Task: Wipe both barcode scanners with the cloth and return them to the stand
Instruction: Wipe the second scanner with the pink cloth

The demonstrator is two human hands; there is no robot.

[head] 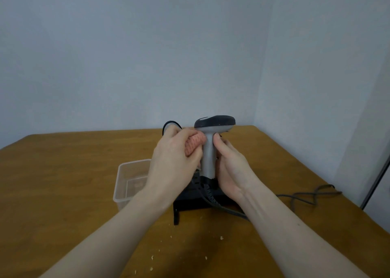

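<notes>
A grey barcode scanner (209,151) with a dark head stands upright over the black stand (194,199) in the middle of the table. My right hand (230,168) grips its handle from the right. My left hand (173,161) presses a bunched pink cloth (194,143) against the handle's left side. A second scanner (171,124) shows only as a dark rounded head behind my left hand. Whether the held scanner rests in the stand is hidden by my hands.
A clear plastic tub (130,178) sits left of the stand. A grey cable (306,195) runs from the scanner across the wooden table (73,182) to the right edge. Small crumbs (152,256) lie near the front. Walls close off the back and right.
</notes>
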